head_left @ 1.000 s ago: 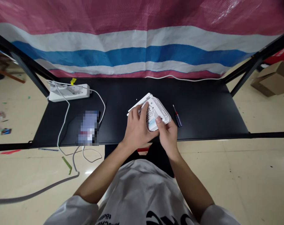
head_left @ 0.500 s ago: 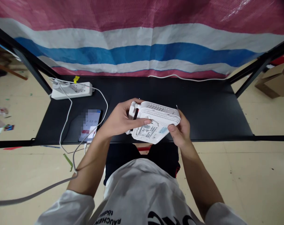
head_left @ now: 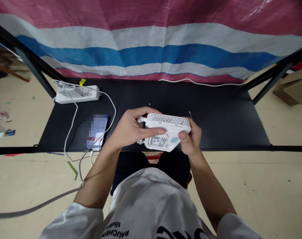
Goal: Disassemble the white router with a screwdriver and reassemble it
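Observation:
Both my hands hold a white plastic router (head_left: 163,137) just above the black table. It is tilted, with its slotted edge away from me and a printed label on the underside facing me. My left hand (head_left: 133,127) wraps its left end, with the thumb lying across the underside. My right hand (head_left: 190,137) grips its right end, with the thumb on a blue-and-white sticker. Just beyond my right hand, a thin metal tip (head_left: 190,114) sticks up, probably the shaft of a small screwdriver. The rest of that tool is hidden.
A white power strip (head_left: 77,94) and a phone (head_left: 97,132) with a blurred screen lie on the black table (head_left: 215,106) to the left. White cables (head_left: 111,106) trail over the table and down its front edge. A striped tarp (head_left: 151,53) hangs behind.
The router has turned in my hands, its slotted edge now away from me and its label toward me. My left hand has moved to its left end. The screwdriver's handle has gone from view.

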Available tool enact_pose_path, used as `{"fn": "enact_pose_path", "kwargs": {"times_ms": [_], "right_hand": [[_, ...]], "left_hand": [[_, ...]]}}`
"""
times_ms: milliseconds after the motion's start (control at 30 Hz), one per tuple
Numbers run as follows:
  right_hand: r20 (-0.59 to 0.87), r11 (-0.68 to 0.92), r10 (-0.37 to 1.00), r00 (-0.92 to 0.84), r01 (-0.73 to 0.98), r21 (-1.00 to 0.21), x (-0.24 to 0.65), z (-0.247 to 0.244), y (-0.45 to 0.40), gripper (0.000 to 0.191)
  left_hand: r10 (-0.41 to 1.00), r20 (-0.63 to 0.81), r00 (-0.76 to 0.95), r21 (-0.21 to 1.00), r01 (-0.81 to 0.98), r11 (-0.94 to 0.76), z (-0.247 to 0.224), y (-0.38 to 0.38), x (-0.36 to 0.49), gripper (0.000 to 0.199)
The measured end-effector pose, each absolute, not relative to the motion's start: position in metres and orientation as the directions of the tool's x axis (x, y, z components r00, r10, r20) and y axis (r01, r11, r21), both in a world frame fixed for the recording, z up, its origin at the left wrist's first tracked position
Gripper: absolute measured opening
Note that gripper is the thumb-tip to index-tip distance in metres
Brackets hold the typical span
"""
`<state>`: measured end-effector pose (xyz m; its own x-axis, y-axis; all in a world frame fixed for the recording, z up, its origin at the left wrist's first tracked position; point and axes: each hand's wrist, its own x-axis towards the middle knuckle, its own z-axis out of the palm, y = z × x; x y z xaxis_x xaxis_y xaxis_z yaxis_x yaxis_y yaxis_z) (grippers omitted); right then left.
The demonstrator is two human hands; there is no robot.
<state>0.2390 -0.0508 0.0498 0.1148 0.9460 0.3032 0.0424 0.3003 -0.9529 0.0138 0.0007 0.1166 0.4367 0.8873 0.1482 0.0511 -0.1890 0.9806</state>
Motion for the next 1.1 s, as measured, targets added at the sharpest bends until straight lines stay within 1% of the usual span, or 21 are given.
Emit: {"fn": "enact_pose_path", "kwargs": {"times_ms": [167,300,400,500,600,700,833,933,1100], "right_hand": [[0.323,0.315,0.939,0.12,0.076,-0.946,0.24,0.053,-0.047,0.049],[0.356,0.35,0.929,0.104,0.071,-0.934,0.245,0.06,-0.044,0.048],[0.356,0.353,0.934,0.011,0.098,-0.93,0.252,0.071,-0.041,0.043],[0.335,0.349,0.937,-0.1,0.185,-0.919,0.259,0.084,-0.036,0.042],[0.326,0.348,0.937,-0.129,0.234,-0.908,0.261,0.092,-0.034,0.042],[0.29,0.32,0.944,-0.156,0.218,-0.922,0.259,0.095,-0.032,0.041],[0.259,0.29,0.951,-0.168,0.195,-0.937,0.256,0.094,-0.031,0.04],[0.274,0.299,0.95,-0.151,0.181,-0.937,0.254,0.093,-0.031,0.042],[0.289,0.306,0.951,-0.114,0.183,-0.934,0.252,0.087,-0.032,0.038]], "left_hand": [[0.886,0.191,0.421,0.969,0.061,-0.238,0.117,-0.002,0.014,0.043],[0.88,0.27,0.392,0.935,0.113,-0.337,0.12,-0.006,0.015,0.04],[0.867,0.305,0.395,0.918,0.12,-0.378,0.118,-0.007,0.017,0.038],[0.842,0.35,0.41,0.899,0.107,-0.426,0.114,-0.006,0.018,0.04],[0.824,0.382,0.418,0.872,0.132,-0.471,0.113,-0.005,0.019,0.043],[0.817,0.381,0.433,0.861,0.156,-0.484,0.115,-0.004,0.017,0.044],[0.81,0.371,0.454,0.854,0.176,-0.49,0.116,-0.003,0.015,0.046],[0.802,0.378,0.463,0.843,0.185,-0.505,0.116,-0.003,0.016,0.044],[0.799,0.4,0.448,0.825,0.203,-0.527,0.117,-0.004,0.018,0.039]]}}
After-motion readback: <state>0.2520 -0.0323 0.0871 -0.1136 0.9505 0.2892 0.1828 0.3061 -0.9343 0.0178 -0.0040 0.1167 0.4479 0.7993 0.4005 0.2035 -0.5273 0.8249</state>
